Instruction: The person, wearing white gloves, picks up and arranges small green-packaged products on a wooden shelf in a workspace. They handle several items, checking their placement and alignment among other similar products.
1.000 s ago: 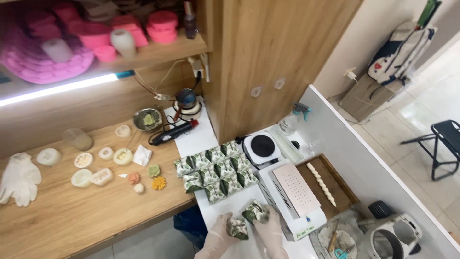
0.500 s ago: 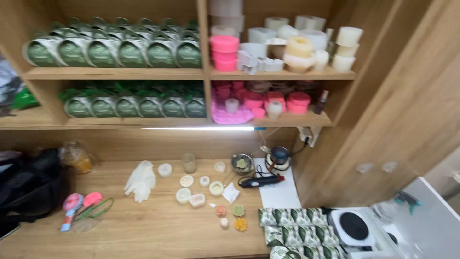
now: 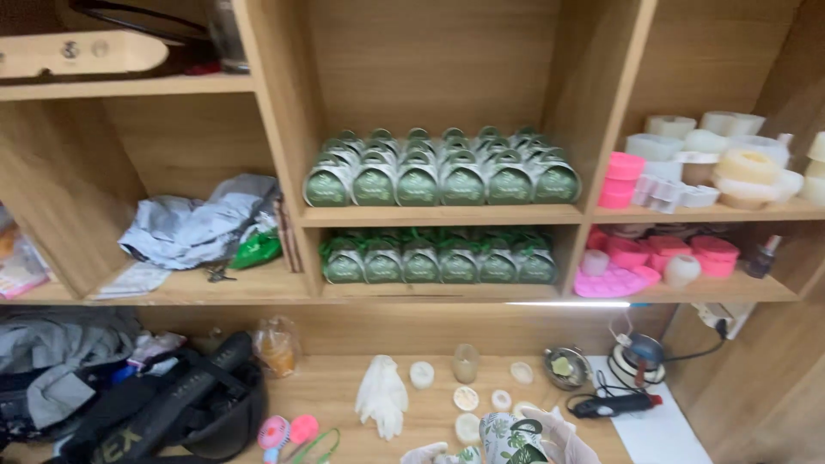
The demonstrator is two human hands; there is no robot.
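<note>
**Gloved hands lift a leaf-printed box toward the shelves**

At the bottom edge of the view, the right hand [image 3: 560,438], in a thin whitish glove, has its fingers [image 3: 550,423] curled against the right side of a small leaf-printed box [image 3: 512,438]. The left hand [image 3: 423,453] shows only as a few pale gloved fingertips at the frame's edge, just left of the box; whether it grips anything cannot be told. The box looks like glossy card, white with dark green foliage, with a rounded top. It stands roughly upright, its long axis running up and down, its top toward the shelves; its lower part is cut off by the frame.

Behind it, on the pale wooden desk [image 3: 344,391], lie small round cream-coloured wax discs [image 3: 466,398], a short clear glass [image 3: 465,363], and a limp white spare glove [image 3: 382,397], fingers pointing down. To the right sit a small metal dish [image 3: 566,367] and a black tool with a red tip [image 3: 614,404] on a white sheet. To the left is a black bag [image 3: 163,404].

Above, the middle shelf bays hold two tight rows of green boxes with arched tops [image 3: 440,176]. The right bays hold pink moulds [image 3: 624,179] and soft white moulds [image 3: 730,155], and the left bay holds crumpled grey cloth [image 3: 198,222].
</note>
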